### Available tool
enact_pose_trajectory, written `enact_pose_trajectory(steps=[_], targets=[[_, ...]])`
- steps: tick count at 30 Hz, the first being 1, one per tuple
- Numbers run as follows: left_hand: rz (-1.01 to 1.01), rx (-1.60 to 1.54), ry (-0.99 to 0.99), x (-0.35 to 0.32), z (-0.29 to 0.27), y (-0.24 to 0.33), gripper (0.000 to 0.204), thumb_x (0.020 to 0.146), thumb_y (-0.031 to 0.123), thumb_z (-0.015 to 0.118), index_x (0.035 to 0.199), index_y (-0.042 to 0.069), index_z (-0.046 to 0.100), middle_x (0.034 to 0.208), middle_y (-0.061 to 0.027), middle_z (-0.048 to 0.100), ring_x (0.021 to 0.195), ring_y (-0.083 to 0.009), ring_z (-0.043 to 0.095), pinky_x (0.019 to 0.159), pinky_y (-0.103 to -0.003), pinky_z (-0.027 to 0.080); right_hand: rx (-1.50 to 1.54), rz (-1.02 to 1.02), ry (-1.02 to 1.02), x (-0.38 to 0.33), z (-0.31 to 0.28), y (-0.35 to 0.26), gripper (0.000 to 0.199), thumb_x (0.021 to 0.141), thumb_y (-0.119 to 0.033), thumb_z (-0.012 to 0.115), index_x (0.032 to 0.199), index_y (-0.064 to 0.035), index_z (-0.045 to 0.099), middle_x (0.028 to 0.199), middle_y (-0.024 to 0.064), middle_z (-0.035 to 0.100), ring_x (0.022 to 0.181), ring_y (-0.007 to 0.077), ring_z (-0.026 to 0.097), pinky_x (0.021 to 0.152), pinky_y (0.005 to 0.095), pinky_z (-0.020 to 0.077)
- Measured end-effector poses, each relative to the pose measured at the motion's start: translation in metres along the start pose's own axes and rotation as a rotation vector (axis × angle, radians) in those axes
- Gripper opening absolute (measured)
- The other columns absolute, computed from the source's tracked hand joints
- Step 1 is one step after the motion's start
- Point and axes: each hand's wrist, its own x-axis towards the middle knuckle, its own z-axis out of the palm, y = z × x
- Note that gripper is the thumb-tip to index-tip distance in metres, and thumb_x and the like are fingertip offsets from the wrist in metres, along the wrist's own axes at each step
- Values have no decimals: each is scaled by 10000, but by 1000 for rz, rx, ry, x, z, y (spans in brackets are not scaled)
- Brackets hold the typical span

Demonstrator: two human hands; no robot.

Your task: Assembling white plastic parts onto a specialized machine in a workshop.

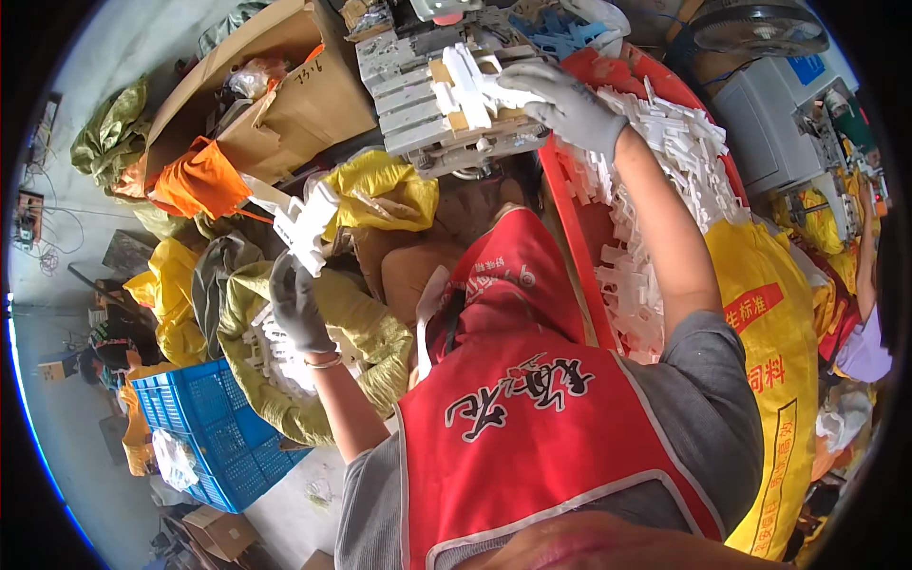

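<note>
My left hand (299,306), in a grey glove, holds a white plastic part (306,226) with crosswise arms by its lower end. Below that hand lies an open olive woven sack (252,404) with white parts inside. On the grooved metal bed of a machine (404,90), another white plastic part (467,87) rests over a tan block. My right hand (575,106), also gloved in grey, grips this part's right end, the fingers reaching over it. To the right of the bed, a red bin (577,247) is heaped with similar white pieces (655,171).
A cardboard box (318,104) stands left of the machine, with an orange cloth (202,179) by it. A yellow sack (389,195) lies below the bed. Further left is a blue plastic crate (214,437). A large yellow sack (760,361) and a fan (755,27) are on the right.
</note>
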Motion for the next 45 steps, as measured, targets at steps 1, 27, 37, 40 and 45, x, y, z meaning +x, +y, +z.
enact_pose_trajectory(steps=[1,27,37,40,45], targets=[[-31,-70,9,-8,-7,-10,306,888,183,659,1133,6,610,1095,-53,629,969,-136,579,851,-289,480,-10,-26,-29,2,-1,1,516,815,38,544,1311,-100,521,1333,128,497,1250,304,456,1062,367,356],[-143,949,-229,-89,-32,-77,394,871,399,629,912,12,691,818,-196,693,692,-329,669,619,-394,516,227,730,182,-237,88,-41,184,910,-75,543,1058,-33,646,1003,127,663,918,233,648,796,327,507],[-99,1001,-125,-44,-23,-10,314,912,294,593,1092,49,670,995,-123,702,834,-260,672,725,-354,518,-384,1014,-24,-256,61,127,322,908,-240,478,1194,-146,591,1147,88,611,1029,308,588,867,416,480],[14,917,-3,-53,-23,0,318,920,312,584,1090,59,673,995,-112,704,847,-232,680,723,-339,526,-603,1008,-232,-240,70,163,487,859,-202,525,1344,-211,472,1319,84,520,1196,299,504,990,414,412],[5,729,168,-33,-22,26,235,933,150,576,1077,-16,660,972,-116,710,825,-186,687,717,-300,550,-712,1100,-350,-248,95,181,620,780,-293,622,1370,-261,436,1298,105,529,1230,295,479,1021,480,351]])
